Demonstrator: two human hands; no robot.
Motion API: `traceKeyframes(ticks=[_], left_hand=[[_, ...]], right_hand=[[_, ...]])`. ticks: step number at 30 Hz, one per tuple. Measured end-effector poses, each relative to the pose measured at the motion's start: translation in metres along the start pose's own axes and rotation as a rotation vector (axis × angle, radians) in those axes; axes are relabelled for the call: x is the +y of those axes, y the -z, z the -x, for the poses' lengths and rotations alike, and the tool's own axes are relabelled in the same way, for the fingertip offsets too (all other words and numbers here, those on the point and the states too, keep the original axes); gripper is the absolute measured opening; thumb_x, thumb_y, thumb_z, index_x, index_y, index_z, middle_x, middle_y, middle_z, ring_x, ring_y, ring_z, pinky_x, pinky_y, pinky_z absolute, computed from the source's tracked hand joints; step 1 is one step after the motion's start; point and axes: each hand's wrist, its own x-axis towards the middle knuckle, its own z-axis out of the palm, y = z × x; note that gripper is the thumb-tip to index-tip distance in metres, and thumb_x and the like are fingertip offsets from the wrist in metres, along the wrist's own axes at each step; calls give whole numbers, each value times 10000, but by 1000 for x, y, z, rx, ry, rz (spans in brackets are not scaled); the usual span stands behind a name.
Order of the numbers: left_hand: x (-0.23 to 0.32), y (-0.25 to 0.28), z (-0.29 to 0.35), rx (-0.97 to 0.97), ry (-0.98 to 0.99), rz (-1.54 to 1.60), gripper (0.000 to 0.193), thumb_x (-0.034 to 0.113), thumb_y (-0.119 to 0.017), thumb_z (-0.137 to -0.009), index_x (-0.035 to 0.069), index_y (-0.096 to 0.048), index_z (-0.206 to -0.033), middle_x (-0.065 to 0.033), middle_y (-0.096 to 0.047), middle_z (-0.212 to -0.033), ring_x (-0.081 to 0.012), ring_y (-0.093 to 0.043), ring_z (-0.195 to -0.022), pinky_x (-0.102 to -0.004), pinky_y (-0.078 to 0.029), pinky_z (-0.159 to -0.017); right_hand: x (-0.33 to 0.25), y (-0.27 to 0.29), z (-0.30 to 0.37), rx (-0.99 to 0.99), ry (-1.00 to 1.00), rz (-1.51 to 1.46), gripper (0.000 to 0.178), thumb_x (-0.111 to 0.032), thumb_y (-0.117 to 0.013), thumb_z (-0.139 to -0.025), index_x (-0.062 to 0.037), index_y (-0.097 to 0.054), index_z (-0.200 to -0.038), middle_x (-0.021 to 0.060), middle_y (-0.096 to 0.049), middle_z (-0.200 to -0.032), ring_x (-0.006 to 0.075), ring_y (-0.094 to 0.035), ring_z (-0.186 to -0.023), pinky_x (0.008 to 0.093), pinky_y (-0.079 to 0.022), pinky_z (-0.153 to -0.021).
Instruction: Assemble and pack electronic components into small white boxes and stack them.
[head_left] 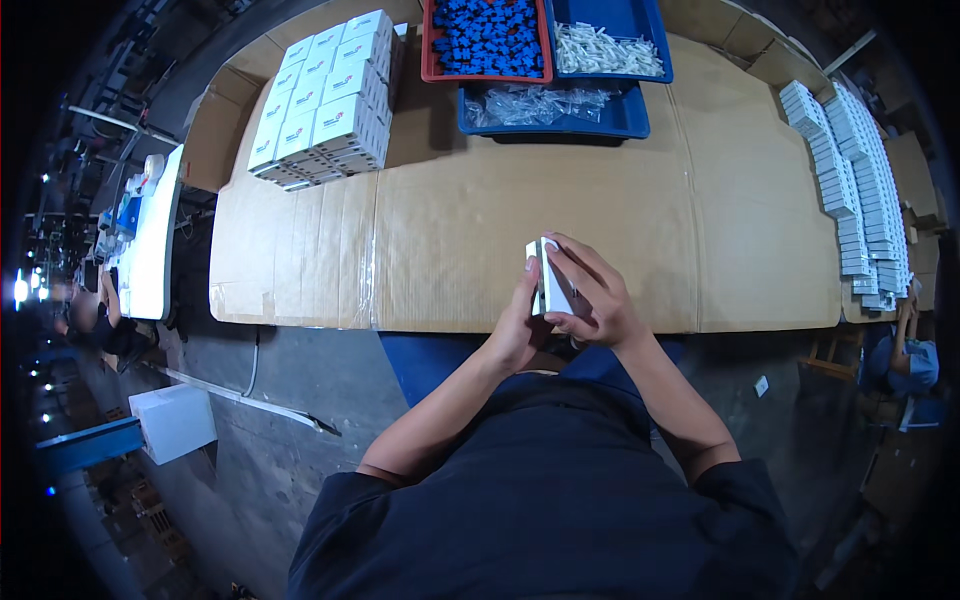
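My left hand and my right hand are both closed on a small white rectangular piece just above the table's near edge. It stands on edge between them, with a narrow dark gap running along it. My left fingers and thumb press its left side. The right fingers curl over its top and right side, and the right thumb lies at its lower edge. Its far face and exact kind are hidden by my hands.
A block of stacked white boxes stands at the far left of the cardboard-covered table. Beyond my hands are a red bin of blue parts, a blue bin of white parts and another blue bin of clear bags. White pieces are stacked at right.
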Motion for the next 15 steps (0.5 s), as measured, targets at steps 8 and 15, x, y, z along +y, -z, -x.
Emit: traceKeyframes(ticks=[8,15], left_hand=[[3,-8,4,66,-14,26,722,644,-377,-1071,71,-428,-1507,-154,-592,-1359,-285,-609,-1257,-449,-512,-1071],[6,6,-10,-73,-82,84,770,631,-321,-1077,16,-418,-1531,-189,-614,-1386,-322,-606,-1273,-461,-488,-1085]], right_hand=[[4,-6,6,47,-31,-84,726,-419,-779,-897,65,-589,-1404,273,-591,-1414,400,-622,-1276,444,-511,-1058],[3,-1,-7,398,-388,-728,713,-454,-591,-1042,9,-416,-1555,185,-520,-1471,277,-590,-1320,399,-480,-1080]])
